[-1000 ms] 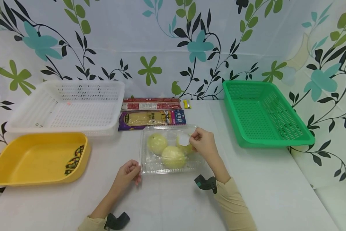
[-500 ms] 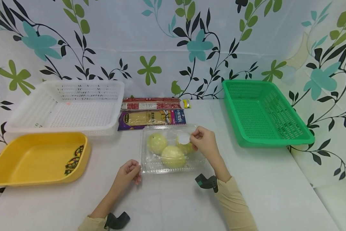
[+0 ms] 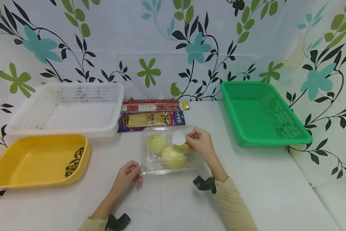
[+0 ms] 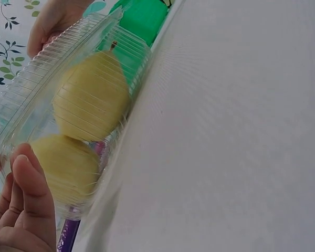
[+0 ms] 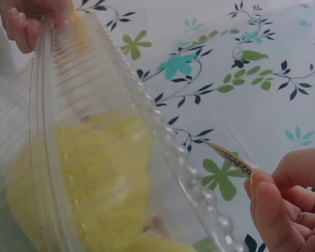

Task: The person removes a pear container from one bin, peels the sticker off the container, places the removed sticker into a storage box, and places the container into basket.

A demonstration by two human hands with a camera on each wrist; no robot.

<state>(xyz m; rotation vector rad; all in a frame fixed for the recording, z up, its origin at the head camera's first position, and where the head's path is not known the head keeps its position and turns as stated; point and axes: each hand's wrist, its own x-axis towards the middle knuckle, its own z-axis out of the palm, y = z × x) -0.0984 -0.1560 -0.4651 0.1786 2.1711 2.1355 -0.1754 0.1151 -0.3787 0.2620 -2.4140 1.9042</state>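
Observation:
In the head view a clear plastic clamshell box holds pale yellow-green pears; a stem shows on one pear in the left wrist view. My left hand pinches the front left corner of the box between thumb and fingers. Over the lid, my right hand pinches the edge of a round sticker, its white side facing up. From the right wrist view, that sticker appears nearly edge-on with dark and gold print underneath, raised clear of the lid.
Behind the box lie a purple-ended noodle packet, a red packet and a small yellow sachet. A white basket and a yellow tray with dark round stickers stand left. A green basket stands right.
My right hand has shifted slightly left with the round sticker, and more of its white face now shows. My left hand keeps its hold on the box corner.

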